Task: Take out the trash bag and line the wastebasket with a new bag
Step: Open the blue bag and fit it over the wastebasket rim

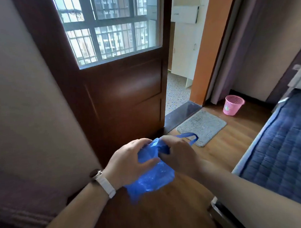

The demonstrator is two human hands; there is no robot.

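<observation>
Bag (pixel 151 175): blue plastic, crumpled, held in the air between both hands, one handle loop sticking out to the right.
Left hand (pixel 126 164): fingers pinching the bag's upper edge.
Right hand (pixel 180 154): fingers clenched on the bag's top.
Basket (pixel 233 104): pink mesh, upright on the floor by the curtain, well apart from the hands, unlined.
Mat (pixel 201 126): grey, before the open door.

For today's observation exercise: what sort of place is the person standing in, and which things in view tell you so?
Probably a bedroom in a flat: a quilted blue mattress on the right, a pink wastebasket on wooden flooring, and a door whose window shows apartment blocks outside.
</observation>
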